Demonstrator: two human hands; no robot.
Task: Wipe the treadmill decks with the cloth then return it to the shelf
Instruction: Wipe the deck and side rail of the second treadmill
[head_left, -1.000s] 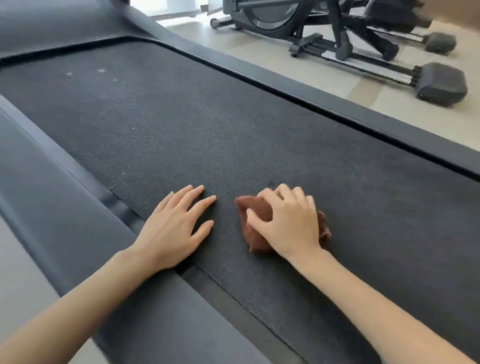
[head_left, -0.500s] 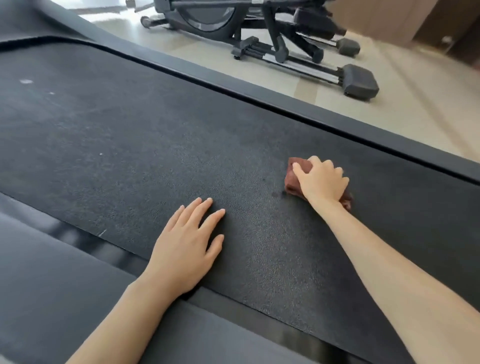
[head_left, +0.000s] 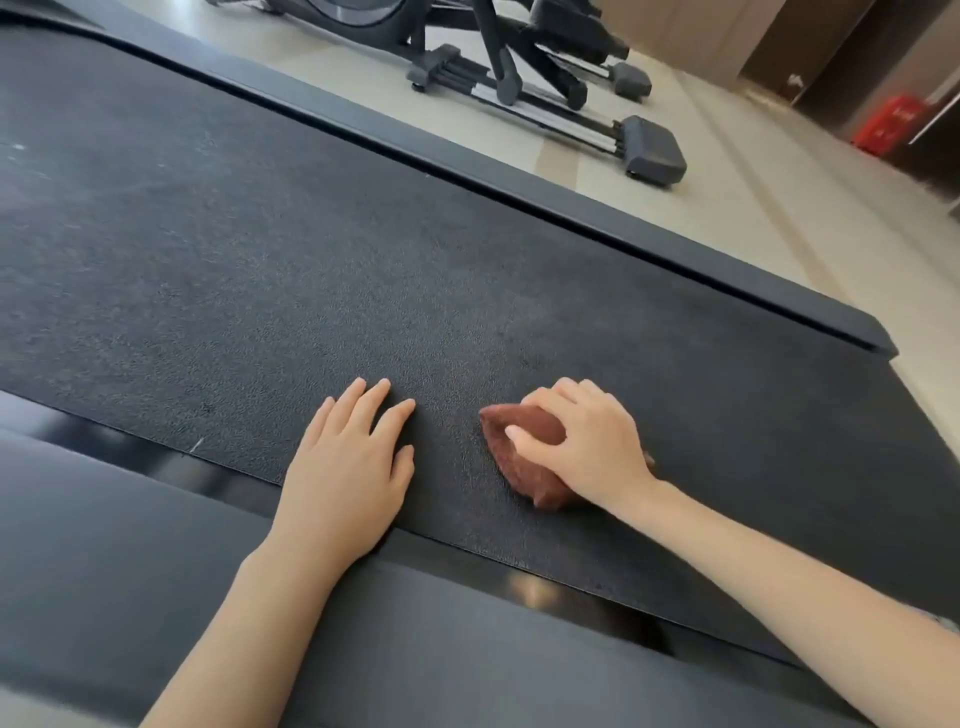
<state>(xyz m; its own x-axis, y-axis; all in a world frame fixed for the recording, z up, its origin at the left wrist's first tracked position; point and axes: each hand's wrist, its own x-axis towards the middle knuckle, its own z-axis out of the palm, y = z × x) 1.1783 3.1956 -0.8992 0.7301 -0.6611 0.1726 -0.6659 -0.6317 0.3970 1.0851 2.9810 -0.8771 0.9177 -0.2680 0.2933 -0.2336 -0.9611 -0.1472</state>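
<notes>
The black textured treadmill belt (head_left: 260, 249) fills most of the view, framed by a near side rail (head_left: 130, 561) and a far side rail (head_left: 519, 182). A bunched brown cloth (head_left: 524, 457) lies on the belt near its near edge. My right hand (head_left: 587, 441) presses down on the cloth with fingers curled over it, hiding much of it. My left hand (head_left: 348, 462) rests flat on the belt, fingers apart, just left of the cloth and not touching it. The belt's rear end shows at the right.
Beyond the far rail is beige floor with an elliptical trainer (head_left: 519, 67) whose feet stand close to the treadmill. A red crate (head_left: 888, 124) sits by a dark doorway at the far right. No shelf is in view.
My right hand has pulled the cloth back from mid-belt toward the near edge, close to my left hand. The view has shifted right along the belt toward its rear end.
</notes>
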